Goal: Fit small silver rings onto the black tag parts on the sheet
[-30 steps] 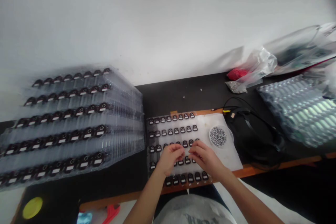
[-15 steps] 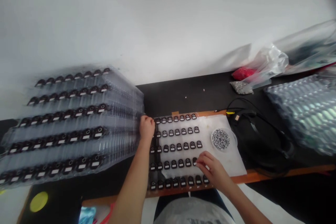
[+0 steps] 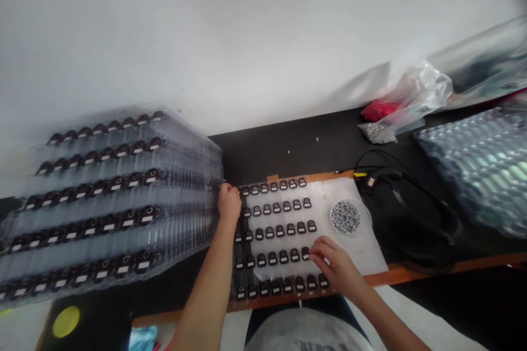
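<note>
A clear plastic tray (image 3: 288,273) lies before me, with rows of small black parts (image 3: 283,256) bearing white labels and a ring mark. Over its right side, my right hand (image 3: 334,264) has thumb and forefinger pinched together at the edge of a black part in the second row from the front. Whatever is between those fingertips is too small to make out. My left hand (image 3: 229,203) is closed at the tray's far left corner, beside the tall stack of filled trays (image 3: 185,192). Its fingertips are hidden. Right of the tray, a round clear dish (image 3: 346,218) holds many tiny metal pieces.
White paper (image 3: 373,255) lies beneath the dish. Black cables (image 3: 395,186) are to its right, and stacked clear trays (image 3: 477,170) stand beyond. Bags of red (image 3: 379,110) and silvery pieces (image 3: 376,132) lie by the wall. A yellow disc (image 3: 66,322) is at lower left.
The view has shifted slightly, so the left stack sits a little lower and further left. Both hands keep nearly the same places and closed poses.
</note>
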Motion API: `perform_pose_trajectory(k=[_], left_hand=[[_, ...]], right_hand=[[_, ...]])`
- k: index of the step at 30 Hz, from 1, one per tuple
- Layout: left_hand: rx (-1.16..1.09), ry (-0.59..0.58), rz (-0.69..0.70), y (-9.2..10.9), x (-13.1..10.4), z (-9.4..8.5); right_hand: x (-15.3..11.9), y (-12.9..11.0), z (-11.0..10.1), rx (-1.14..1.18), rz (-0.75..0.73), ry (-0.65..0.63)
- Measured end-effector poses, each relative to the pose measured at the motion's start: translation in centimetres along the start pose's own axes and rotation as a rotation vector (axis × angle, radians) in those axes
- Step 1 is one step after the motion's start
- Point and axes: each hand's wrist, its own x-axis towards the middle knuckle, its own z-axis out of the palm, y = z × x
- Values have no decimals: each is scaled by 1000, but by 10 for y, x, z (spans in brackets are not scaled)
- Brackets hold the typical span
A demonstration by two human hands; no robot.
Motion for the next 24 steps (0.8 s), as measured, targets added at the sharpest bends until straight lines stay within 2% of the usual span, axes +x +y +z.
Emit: perform_pose_trajectory(k=[16,24], left_hand=[[-47,24,26,-4,0,2],[-96,69,70,-5,-23,-7]], right_hand=[[0,1,-1,-15,12,7],[-2,-3,-1,-25,16,7]])
